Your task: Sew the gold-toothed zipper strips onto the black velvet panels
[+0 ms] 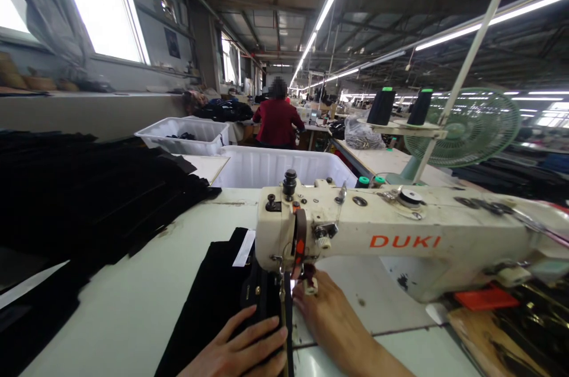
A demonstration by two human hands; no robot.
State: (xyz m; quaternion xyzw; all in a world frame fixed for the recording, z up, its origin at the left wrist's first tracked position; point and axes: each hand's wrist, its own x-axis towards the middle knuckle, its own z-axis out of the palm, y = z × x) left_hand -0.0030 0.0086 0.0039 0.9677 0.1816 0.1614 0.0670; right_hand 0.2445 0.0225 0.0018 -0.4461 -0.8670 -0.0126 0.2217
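Note:
A cream sewing machine (400,235) marked DUKI stands on the pale table (133,306). A black fabric piece (213,300) with a white label lies under its needle. My left hand (240,347) rests flat on the fabric with its fingers spread, just left of the needle. On the right of the presser foot, my right hand (329,312) has its fingertips pressed against the fabric at the needle. Whether those fingers pinch anything is hidden by the machine head.
A large stack of black fabric pieces (89,199) covers the table's left side. Two white plastic bins (275,166) stand behind the machine. Black thread cones (381,105) and a green fan (471,128) sit at right. A person in a red top (278,122) sits farther back.

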